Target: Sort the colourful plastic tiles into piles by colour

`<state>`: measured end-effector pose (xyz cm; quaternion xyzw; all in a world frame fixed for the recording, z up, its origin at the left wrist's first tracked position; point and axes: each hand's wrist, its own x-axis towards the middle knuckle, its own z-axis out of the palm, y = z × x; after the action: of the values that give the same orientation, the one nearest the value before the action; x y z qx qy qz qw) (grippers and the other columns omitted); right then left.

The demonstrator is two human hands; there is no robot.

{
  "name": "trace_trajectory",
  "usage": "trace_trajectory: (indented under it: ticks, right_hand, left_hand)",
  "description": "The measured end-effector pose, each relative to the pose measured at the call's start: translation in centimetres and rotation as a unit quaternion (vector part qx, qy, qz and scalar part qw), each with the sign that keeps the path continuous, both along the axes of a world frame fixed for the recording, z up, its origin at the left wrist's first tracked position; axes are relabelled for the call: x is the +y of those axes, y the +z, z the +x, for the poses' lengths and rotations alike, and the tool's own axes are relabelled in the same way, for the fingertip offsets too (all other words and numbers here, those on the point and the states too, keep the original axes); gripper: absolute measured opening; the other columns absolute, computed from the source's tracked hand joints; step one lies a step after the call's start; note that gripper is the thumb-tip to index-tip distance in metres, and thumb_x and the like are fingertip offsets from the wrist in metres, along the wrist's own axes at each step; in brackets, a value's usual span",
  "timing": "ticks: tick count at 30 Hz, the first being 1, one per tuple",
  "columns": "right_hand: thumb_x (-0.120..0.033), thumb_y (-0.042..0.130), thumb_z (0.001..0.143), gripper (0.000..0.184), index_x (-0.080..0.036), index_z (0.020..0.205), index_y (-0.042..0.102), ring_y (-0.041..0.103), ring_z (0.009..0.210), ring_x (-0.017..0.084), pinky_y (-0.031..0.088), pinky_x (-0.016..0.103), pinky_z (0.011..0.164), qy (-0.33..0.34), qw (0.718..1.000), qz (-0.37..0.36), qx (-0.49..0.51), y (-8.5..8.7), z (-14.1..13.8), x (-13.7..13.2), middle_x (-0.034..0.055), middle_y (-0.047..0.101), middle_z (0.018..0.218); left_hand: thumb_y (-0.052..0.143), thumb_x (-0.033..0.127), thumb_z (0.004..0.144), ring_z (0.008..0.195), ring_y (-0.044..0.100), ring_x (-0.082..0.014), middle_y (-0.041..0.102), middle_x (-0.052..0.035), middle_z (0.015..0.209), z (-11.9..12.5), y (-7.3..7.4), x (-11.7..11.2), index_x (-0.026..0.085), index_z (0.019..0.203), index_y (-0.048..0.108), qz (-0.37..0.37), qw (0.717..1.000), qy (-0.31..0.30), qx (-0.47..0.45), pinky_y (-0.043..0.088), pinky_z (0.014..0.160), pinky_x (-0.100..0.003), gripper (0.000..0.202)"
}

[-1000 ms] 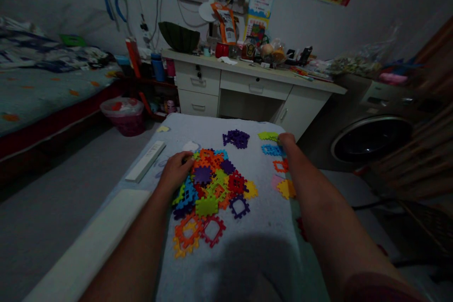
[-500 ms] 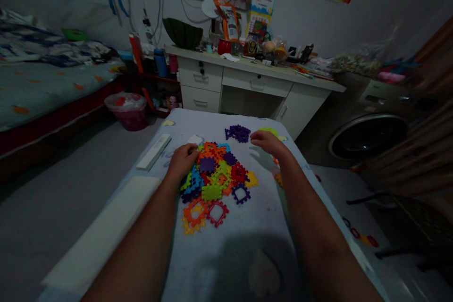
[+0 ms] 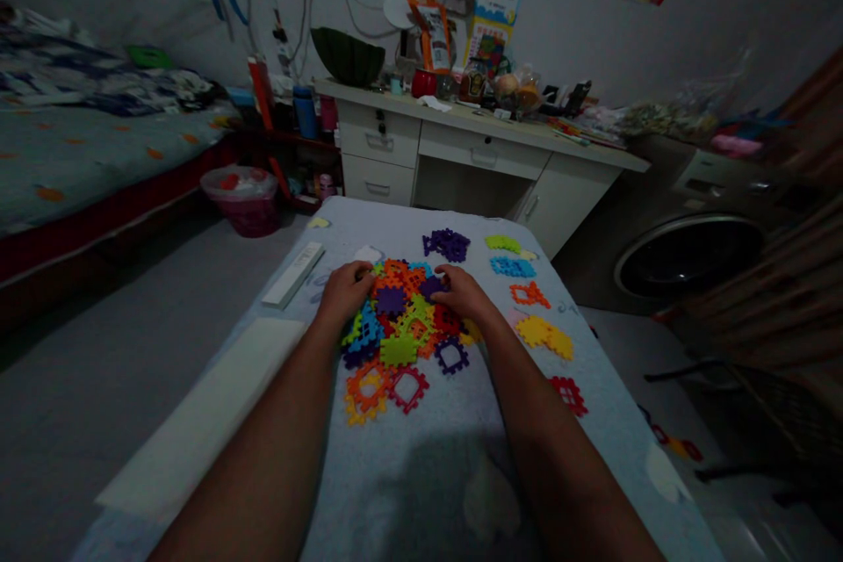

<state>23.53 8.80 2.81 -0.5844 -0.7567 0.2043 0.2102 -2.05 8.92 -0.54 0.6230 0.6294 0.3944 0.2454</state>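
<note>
A heap of colourful interlocking plastic tiles (image 3: 399,350) with notched edges lies in the middle of a cloth-covered table. At the heap's left edge is my left hand (image 3: 346,291), its fingers curled in; whatever lies between them is hidden. On the heap's upper right, my right hand (image 3: 461,291) has thumb and fingers closed around a purple tile (image 3: 431,287). Near me, a red frame tile (image 3: 407,388) lies beside an orange one (image 3: 366,385). A separate purple pile (image 3: 446,245) sits beyond the heap.
Along the right side lie small groups: green (image 3: 502,243), blue (image 3: 512,267), orange (image 3: 529,294), yellow (image 3: 545,335) and red tiles (image 3: 569,395). A long white box (image 3: 293,275) lies at left. Beyond stand a desk (image 3: 484,145) and washing machine (image 3: 691,255).
My right hand has moved left and nearer, from beside the separate purple pile to the heap, closing on a purple tile. My left hand stays at the heap's left edge.
</note>
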Motion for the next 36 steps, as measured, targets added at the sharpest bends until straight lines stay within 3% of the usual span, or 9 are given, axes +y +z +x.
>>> trace_trajectory:
  ticks: [5,8,14,19,22,27,36]
  right_hand:
    - [-0.014,0.065,0.072,0.029,-0.019,0.1,0.065,0.052,0.067,0.012,0.041,0.024,0.066,-0.013,0.994,-0.027,0.101,0.4,1.0,0.3,-0.0052,0.056,0.073]
    - [-0.016,0.062,0.07,0.024,-0.019,0.094,0.064,0.051,0.063,0.011,0.041,0.022,0.061,-0.034,0.981,-0.03,0.187,0.6,1.8,0.6,-0.0066,0.053,0.067]
    - [-0.022,0.061,0.066,0.026,-0.019,0.092,0.057,0.05,0.054,0.01,0.043,0.022,0.052,-0.193,0.908,-0.025,0.37,0.7,3.3,2.5,-0.0075,0.051,0.064]
    - [-0.019,0.061,0.063,0.028,-0.019,0.09,0.053,0.051,0.051,0.01,0.046,0.021,0.051,-0.262,0.868,0.001,0.422,1.4,3.0,5.7,-0.0082,0.05,0.06]
    - [-0.018,0.059,0.064,0.031,-0.019,0.093,0.052,0.052,0.051,0.01,0.045,0.019,0.049,-0.267,0.874,0.016,0.406,1.6,2.1,7.8,-0.0089,0.049,0.059]
    - [-0.02,0.057,0.067,0.034,-0.02,0.1,0.055,0.056,0.056,0.011,0.047,0.02,0.053,-0.255,0.918,0.032,0.302,1.4,0.8,10.7,-0.0077,0.052,0.063]
    - [-0.017,0.056,0.068,0.037,-0.017,0.104,0.065,0.066,0.082,0.019,0.052,0.03,0.081,-0.256,0.95,0.059,0.169,0.7,0.8,12.5,0.005,0.07,0.087]
  left_hand:
    - [0.053,0.04,0.078,0.097,0.065,-0.0238,0.073,-0.0078,0.103,0.0,0.1,-0.1,0.018,0.105,0.07,-0.004,1.0,0.001,0.005,0.05,0.085,-0.033,0.038]
    - [0.053,0.039,0.078,0.098,0.065,-0.0243,0.073,-0.0083,0.104,0.0,0.1,0.0,0.018,0.105,0.07,-0.004,1.0,-0.002,0.009,0.05,0.086,-0.034,0.038]
    - [0.054,0.039,0.079,0.1,0.065,-0.0245,0.073,-0.0081,0.105,0.0,0.0,0.1,0.019,0.107,0.07,-0.007,1.0,0.004,0.009,0.05,0.088,-0.035,0.037]
    - [0.054,0.039,0.079,0.098,0.065,-0.0244,0.073,-0.008,0.104,-0.1,-0.4,0.3,0.019,0.104,0.07,0.003,1.0,-0.006,0.002,0.05,0.088,-0.035,0.036]
    - [0.053,0.04,0.079,0.098,0.065,-0.0241,0.073,-0.008,0.102,-0.2,-0.6,0.4,0.019,0.104,0.069,0.007,1.0,-0.014,-0.002,0.05,0.087,-0.035,0.037]
    - [0.052,0.04,0.08,0.099,0.065,-0.0241,0.072,-0.0082,0.104,-0.2,-0.6,0.3,0.019,0.105,0.069,0.002,1.0,-0.005,0.001,0.05,0.086,-0.034,0.037]
    - [0.054,0.039,0.08,0.101,0.064,-0.0244,0.072,-0.0073,0.103,-0.1,-0.3,0.2,0.02,0.104,0.069,0.0,1.0,-0.007,-0.001,0.049,0.09,-0.036,0.034]
